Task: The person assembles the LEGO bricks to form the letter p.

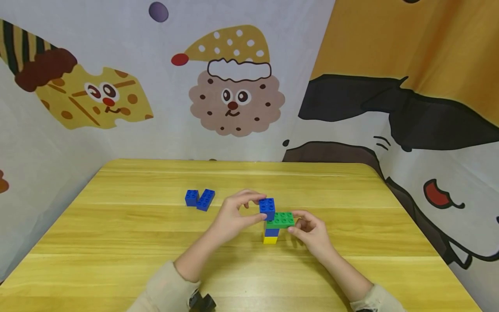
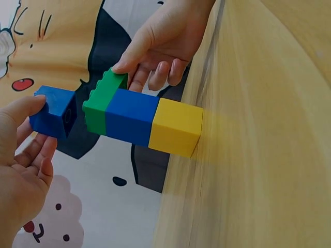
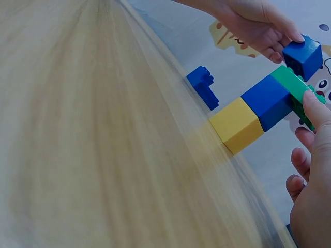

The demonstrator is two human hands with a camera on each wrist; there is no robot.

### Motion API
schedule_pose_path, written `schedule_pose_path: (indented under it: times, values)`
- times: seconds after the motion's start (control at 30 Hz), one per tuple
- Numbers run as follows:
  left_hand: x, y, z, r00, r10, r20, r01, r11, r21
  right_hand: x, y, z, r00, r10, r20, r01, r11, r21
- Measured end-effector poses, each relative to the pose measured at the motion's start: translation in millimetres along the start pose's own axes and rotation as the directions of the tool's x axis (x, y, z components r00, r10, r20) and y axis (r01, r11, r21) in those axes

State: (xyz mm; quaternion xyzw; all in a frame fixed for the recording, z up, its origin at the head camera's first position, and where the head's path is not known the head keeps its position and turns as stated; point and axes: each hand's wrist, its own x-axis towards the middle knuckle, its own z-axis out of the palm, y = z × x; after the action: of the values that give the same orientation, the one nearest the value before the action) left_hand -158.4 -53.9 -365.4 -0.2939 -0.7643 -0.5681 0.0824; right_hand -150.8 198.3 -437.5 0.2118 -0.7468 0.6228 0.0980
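A small tower stands on the table: a yellow block (image 2: 176, 126) at the bottom, a blue block (image 2: 133, 117) on it, and a longer green brick (image 1: 284, 219) across the top, jutting out to the right. My right hand (image 1: 312, 236) pinches the overhanging end of the green brick between thumb and fingers. Just above the brick's left end, my left hand (image 1: 238, 214) holds a square blue block (image 1: 267, 208) by its sides, studs upward. The left wrist view shows a narrow gap between this held block (image 2: 54, 111) and the green brick.
To the left and farther back on the wooden table (image 1: 128, 242) lie a square blue block (image 1: 192, 198) and a longer blue brick (image 1: 205, 200), side by side. Behind the table's far edge hangs a cloth (image 1: 163, 143) printed with cartoon figures.
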Motion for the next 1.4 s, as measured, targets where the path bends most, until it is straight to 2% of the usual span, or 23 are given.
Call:
schedule_pose_path:
  times: [0.4, 0.77, 1.13, 1.4]
  values:
    - [3.2, 1.4, 10.8, 1.0, -0.012, 0.0, 0.012, 1.0, -0.003, 1, -1, 1, 1.0, -0.025, -0.005, 0.025, 0.999, 0.024]
    - [4.1, 1.4, 14.9, 1.0, -0.016, 0.006, 0.016, 1.0, -0.007, 0, 1, 1, 1.0, 0.001, 0.004, -0.001, 1.0, 0.021]
    - [4.0, -3.2, 18.1, 1.0, -0.013, 0.016, 0.013, 1.0, 0.004, 1, -26, 4, 1.0, -0.019, 0.022, 0.019, 1.0, 0.011]
    - [3.5, -5.2, 19.6, 0.999, -0.025, 0.029, 0.025, 1.0, 0.003, 1, -1, 0, 1.0, -0.013, 0.027, 0.013, 1.0, 0.009]
